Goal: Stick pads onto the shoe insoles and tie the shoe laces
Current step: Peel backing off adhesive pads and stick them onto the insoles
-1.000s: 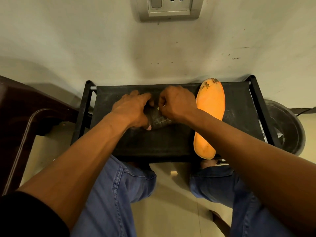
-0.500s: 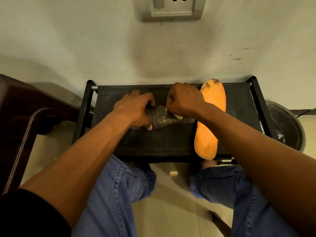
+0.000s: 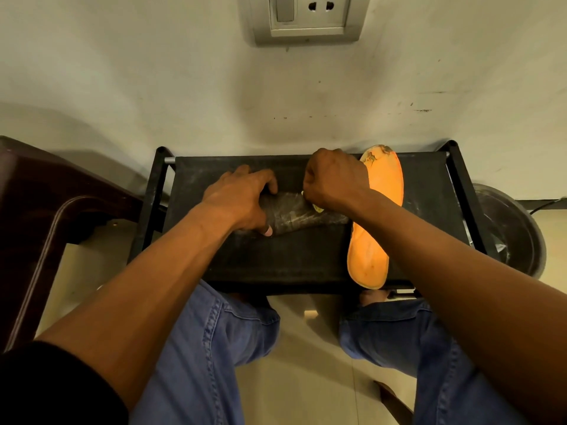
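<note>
Centre of the frame: the left hand (image 3: 242,199) presses a dark insole (image 3: 302,213) flat on the black rack top (image 3: 276,259), fingers curled over its far edge, apparently to steady it. The right hand (image 3: 334,179), fingers closed, pinches a yellowish strip (image 3: 317,207) at the insole, probably pad backing being peeled. An orange insole (image 3: 369,253) lies just right, partly under the right wrist, likely awaiting its pad.

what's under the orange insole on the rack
The orange insole lies flat on the black rack, its near end reaching the front edge. The right hand's wrist covers its middle.
</note>
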`<state>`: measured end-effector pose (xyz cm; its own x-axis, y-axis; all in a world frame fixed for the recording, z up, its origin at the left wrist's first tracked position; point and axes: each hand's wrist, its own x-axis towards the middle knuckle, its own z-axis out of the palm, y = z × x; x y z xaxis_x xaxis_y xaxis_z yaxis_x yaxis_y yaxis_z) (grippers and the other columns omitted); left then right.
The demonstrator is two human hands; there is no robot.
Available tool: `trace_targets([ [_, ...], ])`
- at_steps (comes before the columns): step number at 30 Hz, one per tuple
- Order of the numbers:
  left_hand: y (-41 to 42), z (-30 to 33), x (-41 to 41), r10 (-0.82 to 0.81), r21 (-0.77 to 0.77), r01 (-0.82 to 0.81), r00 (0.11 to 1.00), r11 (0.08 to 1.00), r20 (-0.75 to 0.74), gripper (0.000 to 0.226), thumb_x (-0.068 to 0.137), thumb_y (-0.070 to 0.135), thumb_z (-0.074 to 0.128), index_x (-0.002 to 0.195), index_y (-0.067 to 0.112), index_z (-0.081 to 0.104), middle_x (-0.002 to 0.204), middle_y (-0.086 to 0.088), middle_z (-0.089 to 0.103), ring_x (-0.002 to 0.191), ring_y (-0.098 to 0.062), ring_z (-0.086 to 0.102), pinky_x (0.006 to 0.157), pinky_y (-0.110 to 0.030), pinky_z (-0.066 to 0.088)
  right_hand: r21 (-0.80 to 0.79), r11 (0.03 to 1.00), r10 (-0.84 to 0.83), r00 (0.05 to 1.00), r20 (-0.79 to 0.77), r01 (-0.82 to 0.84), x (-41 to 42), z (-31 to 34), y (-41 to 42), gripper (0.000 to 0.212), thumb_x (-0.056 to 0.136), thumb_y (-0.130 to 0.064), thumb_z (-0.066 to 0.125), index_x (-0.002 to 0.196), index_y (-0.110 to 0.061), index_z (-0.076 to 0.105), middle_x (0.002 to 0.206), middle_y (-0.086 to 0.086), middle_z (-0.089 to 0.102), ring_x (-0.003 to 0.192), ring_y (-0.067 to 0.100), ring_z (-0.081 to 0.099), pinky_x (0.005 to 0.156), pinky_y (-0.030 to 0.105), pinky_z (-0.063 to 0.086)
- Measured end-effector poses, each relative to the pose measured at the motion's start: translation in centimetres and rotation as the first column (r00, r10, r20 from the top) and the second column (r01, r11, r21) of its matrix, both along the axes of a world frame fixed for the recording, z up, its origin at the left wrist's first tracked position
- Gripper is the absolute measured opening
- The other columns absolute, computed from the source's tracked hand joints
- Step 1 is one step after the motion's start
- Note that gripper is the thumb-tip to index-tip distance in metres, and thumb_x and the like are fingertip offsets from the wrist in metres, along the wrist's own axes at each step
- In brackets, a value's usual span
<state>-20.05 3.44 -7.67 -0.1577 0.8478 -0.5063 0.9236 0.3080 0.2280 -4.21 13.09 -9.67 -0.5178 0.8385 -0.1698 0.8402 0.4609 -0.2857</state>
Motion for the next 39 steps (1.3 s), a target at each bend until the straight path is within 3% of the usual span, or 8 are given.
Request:
trace_targets([
  [4, 0.1, 0.0, -0.1, -0.003, -0.003, 0.003, 1.000, 1.000, -0.011, 0.082, 0.059, 0.041, 0.096, 0.127, 0.040, 0.050, 0.129, -0.001, 0.047, 0.121, -0.028, 0.050, 0.097, -0.052, 0.052, -0.204, 0.974, 0.090, 0.993, -0.071, -0.103, -0.8, -0.5, -0.7, 0.004, 0.077, -0.025, 0.076, 0.080, -0.022, 0.076, 0.084, -0.005, 0.072, 0.081, 0.016, 0.068, 0.074, 0.042, 0.062],
  [11, 0.1, -0.1, 0.0, -0.002, -0.001, 0.002, 1.000, 1.000, -0.005, 0.081, 0.060, 0.041, 0.096, 0.127, 0.041, 0.050, 0.130, -0.001, 0.047, 0.121, -0.029, 0.050, 0.099, -0.052, 0.051, 0.125, 0.992, -0.004, 0.999, -0.048, 0.010, -0.5, -1.5, -0.3, 0.010, 0.079, -0.027, 0.070, 0.085, -0.020, 0.073, 0.081, 0.001, 0.071, 0.075, 0.020, 0.066, 0.071, 0.040, 0.059],
  [17, 0.1, -0.2, -0.1, 0.002, -0.001, -0.002, 1.000, 1.000, -0.005, 0.082, 0.059, 0.041, 0.096, 0.127, 0.041, 0.050, 0.130, -0.001, 0.047, 0.121, -0.029, 0.050, 0.098, -0.052, 0.051, -0.248, 0.965, 0.061, 0.991, -0.117, -0.089, -0.7, -0.9, 0.0, 0.003, 0.078, -0.026, 0.079, 0.079, -0.024, 0.078, 0.083, -0.008, 0.073, 0.080, 0.011, 0.068, 0.075, 0.040, 0.062],
  [23, 0.1, -0.2, -0.2, 0.004, -0.007, -0.004, 1.000, 1.000, 0.004, 0.080, 0.060, 0.040, 0.096, 0.126, 0.041, 0.050, 0.130, -0.001, 0.046, 0.121, -0.029, 0.050, 0.099, -0.053, 0.051, 0.146, 0.989, 0.022, 0.998, -0.062, -0.012, -0.4, -1.9, 0.0, 0.012, 0.081, -0.029, 0.069, 0.087, -0.020, 0.074, 0.085, 0.001, 0.072, 0.077, 0.021, 0.066, 0.069, 0.039, 0.059],
  [29, 0.2, -0.1, -0.1, 0.001, 0.000, -0.001, 1.000, 1.000, 0.000, 0.080, 0.059, 0.040, 0.096, 0.125, 0.041, 0.050, 0.129, 0.000, 0.047, 0.120, -0.029, 0.051, 0.097, -0.052, 0.051, -0.217, 0.969, 0.085, 0.982, -0.166, -0.120, -0.6, -1.4, -0.1, 0.002, 0.079, -0.023, 0.077, 0.080, -0.023, 0.079, 0.081, -0.009, 0.073, 0.078, 0.009, 0.067, 0.070, 0.035, 0.060],
  [31, 0.2, -0.1, -0.1, -0.002, 0.001, 0.002, 1.000, 1.000, -0.005, 0.080, 0.059, 0.041, 0.096, 0.126, 0.041, 0.050, 0.129, 0.000, 0.047, 0.121, -0.029, 0.051, 0.097, -0.051, 0.052, -0.199, 0.968, 0.120, 0.979, -0.162, -0.152, -0.9, -1.5, -0.5, 0.003, 0.080, -0.024, 0.076, 0.081, -0.024, 0.079, 0.081, -0.010, 0.072, 0.078, 0.009, 0.066, 0.066, 0.032, 0.057],
  [35, 0.2, -0.1, -0.2, 0.002, -0.004, -0.002, 1.000, 1.000, 0.006, 0.079, 0.060, 0.040, 0.096, 0.125, 0.041, 0.051, 0.128, 0.000, 0.047, 0.121, -0.029, 0.051, 0.098, -0.053, 0.051, 0.109, 0.993, 0.063, 0.990, -0.128, -0.049, -0.5, -2.1, -0.3, 0.010, 0.084, -0.029, 0.069, 0.086, -0.023, 0.076, 0.088, -0.003, 0.072, 0.081, 0.017, 0.065, 0.067, 0.034, 0.056],
  [39, 0.3, -0.2, 0.1, 0.000, -0.004, 0.000, 1.000, 1.000, -0.002, 0.081, 0.060, 0.040, 0.096, 0.127, 0.040, 0.050, 0.129, -0.001, 0.047, 0.121, -0.029, 0.051, 0.098, -0.052, 0.051, -0.065, 0.994, 0.071, 0.975, -0.208, -0.087, -0.3, -2.0, -0.2, 0.008, 0.082, -0.027, 0.070, 0.085, -0.025, 0.078, 0.089, -0.008, 0.073, 0.082, 0.012, 0.066, 0.071, 0.035, 0.058],
])
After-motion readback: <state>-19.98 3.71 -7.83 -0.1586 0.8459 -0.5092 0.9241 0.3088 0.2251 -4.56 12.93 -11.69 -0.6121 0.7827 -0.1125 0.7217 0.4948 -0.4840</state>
